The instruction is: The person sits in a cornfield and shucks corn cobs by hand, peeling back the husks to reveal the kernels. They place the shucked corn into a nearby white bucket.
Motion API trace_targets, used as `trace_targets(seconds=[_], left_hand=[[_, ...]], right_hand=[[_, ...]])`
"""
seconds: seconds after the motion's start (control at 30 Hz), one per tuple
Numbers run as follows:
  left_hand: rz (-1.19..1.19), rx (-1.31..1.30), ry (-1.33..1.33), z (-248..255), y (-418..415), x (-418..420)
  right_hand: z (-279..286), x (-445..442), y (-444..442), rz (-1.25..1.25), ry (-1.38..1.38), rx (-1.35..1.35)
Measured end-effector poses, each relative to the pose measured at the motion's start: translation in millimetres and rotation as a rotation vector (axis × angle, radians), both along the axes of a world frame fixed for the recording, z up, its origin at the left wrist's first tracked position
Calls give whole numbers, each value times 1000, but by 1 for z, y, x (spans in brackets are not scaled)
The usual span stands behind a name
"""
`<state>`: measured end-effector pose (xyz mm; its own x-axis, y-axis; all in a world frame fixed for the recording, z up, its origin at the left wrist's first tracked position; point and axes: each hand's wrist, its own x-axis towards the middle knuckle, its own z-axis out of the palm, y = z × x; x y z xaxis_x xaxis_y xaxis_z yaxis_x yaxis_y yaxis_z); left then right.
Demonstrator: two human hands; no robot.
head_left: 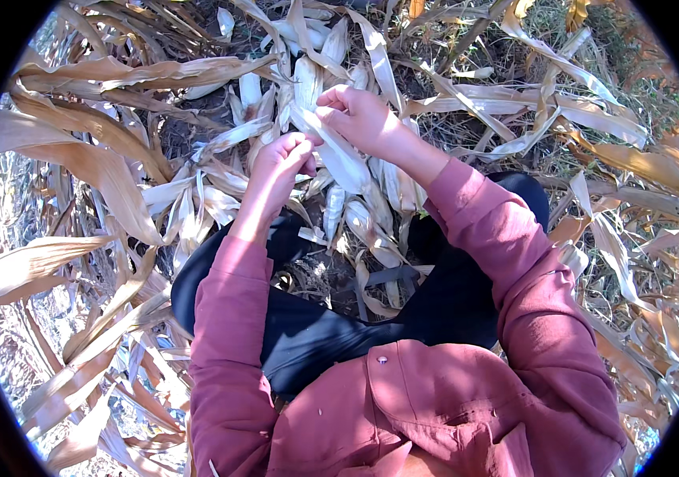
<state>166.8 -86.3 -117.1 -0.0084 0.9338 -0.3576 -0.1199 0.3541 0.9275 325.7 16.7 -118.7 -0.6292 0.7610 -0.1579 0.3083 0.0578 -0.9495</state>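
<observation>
Dry corn ears in pale husks lie heaped on the ground before me. One long husked corn ear point(342, 160) lies slantwise between my hands, its upper-left end close to the fingers of both. My left hand point(290, 156) has its fingers curled beside that end; whether they grip the husk is not clear. Above and to the right, my right hand point(358, 116) has bent fingers near the same husk, and its grip is partly hidden. Another husked ear point(307, 82) lies just beyond the hands. More ears point(369, 229) rest below, between my legs.
Dry corn leaves point(101, 173) and stalks crowd the left side. On the right are more long dry leaves point(494, 101), a stalk point(631, 197) and dry grass. My bent legs in dark trousers point(327, 334) frame the near side of the heap.
</observation>
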Motion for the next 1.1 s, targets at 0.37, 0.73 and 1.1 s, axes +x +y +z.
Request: trace_targets(seconds=[0.37, 0.73, 1.1], left_hand=[[-41, -46, 735, -56, 0, -27], [-400, -99, 1395, -234, -32, -47], [-332, -16, 1604, -251, -25, -41]], right_hand=[[21, 13, -5, 60, -101, 118], [45, 34, -6, 57, -166, 111], [21, 33, -26, 192, -165, 218]])
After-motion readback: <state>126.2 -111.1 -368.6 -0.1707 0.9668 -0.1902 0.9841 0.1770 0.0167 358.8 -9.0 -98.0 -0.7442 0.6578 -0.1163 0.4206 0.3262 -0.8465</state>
